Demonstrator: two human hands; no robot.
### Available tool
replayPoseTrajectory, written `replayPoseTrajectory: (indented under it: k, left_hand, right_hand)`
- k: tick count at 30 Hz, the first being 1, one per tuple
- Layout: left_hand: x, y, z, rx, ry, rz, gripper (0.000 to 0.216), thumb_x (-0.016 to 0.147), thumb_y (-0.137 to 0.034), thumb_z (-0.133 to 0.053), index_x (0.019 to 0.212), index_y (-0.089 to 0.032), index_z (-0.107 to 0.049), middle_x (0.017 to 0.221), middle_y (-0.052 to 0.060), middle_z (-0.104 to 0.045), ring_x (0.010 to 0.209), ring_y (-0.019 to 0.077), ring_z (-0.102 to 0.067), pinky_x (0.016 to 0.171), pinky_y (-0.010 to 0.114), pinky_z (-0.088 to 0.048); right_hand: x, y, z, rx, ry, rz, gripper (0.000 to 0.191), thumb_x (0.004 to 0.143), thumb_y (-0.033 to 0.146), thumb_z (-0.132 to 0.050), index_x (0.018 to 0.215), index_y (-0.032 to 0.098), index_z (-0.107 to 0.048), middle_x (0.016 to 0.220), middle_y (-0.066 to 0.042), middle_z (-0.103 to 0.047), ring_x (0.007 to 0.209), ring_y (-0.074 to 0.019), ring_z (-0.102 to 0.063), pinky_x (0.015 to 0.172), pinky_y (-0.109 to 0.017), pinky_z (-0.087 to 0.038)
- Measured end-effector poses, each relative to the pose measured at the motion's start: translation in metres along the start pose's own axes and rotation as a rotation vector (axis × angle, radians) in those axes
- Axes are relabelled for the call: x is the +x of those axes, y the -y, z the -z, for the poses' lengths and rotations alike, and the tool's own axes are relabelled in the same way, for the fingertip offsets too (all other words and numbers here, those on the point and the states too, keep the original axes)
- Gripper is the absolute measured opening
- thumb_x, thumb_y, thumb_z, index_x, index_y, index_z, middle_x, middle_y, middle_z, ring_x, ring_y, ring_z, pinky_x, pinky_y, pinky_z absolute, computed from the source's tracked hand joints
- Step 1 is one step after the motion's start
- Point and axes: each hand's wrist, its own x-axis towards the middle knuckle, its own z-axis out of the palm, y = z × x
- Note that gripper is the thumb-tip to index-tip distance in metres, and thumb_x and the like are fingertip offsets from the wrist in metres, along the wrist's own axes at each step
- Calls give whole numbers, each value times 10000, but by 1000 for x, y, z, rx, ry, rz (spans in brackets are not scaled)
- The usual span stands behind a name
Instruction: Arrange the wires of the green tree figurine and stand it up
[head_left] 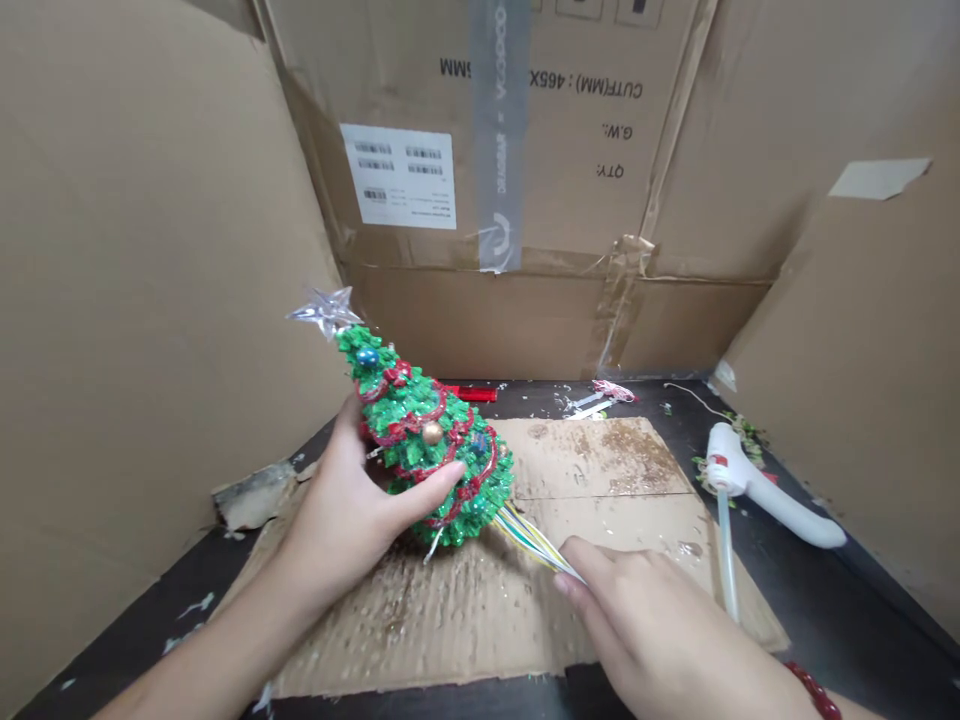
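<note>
My left hand (349,510) grips a small handmade Christmas tree (424,440) around its green tinsel body, with the thumb across the front. The tree tilts up and to the left, and a clear plastic star (326,312) tops it. Red garland and round baubles decorate it. A bundle of thin yellow, white and blue wires (536,537) comes out of its base. My right hand (630,620) pinches the end of that bundle between its fingers, above a glue-spotted cardboard sheet (600,460).
A white hot glue gun (739,475) lies to the right on the dark table (825,540), with a clear glue stick (726,560) beside it. At the back lie a red lighter-like object (472,394) and pink string (613,390). Cardboard walls (150,250) stand at the left, back and right.
</note>
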Motion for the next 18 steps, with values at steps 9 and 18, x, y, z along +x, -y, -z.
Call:
replayPoseTrajectory:
  k: [9, 18]
  left_hand:
    - [1, 4, 5, 225, 21, -88, 599, 657, -435, -715, 1124, -227, -404, 1049, 0, -541, 920, 173, -567, 946, 358, -451]
    - [12, 18, 10, 386, 25, -65, 691, 650, -494, -685, 1203, -233, -362, 1088, 20, -534, 948, 194, -560, 907, 380, -469]
  right_hand:
    - [4, -2, -5, -172, -120, 60, 220, 933, 253, -269, 763, 211, -402, 566, -4, -547, 448, -202, -508, 432, -280, -183]
    - [1, -7, -5, -201, -202, 86, 141, 905, 186, -330, 784, 219, -395, 591, 9, -526, 472, -194, -499, 446, -280, -224]
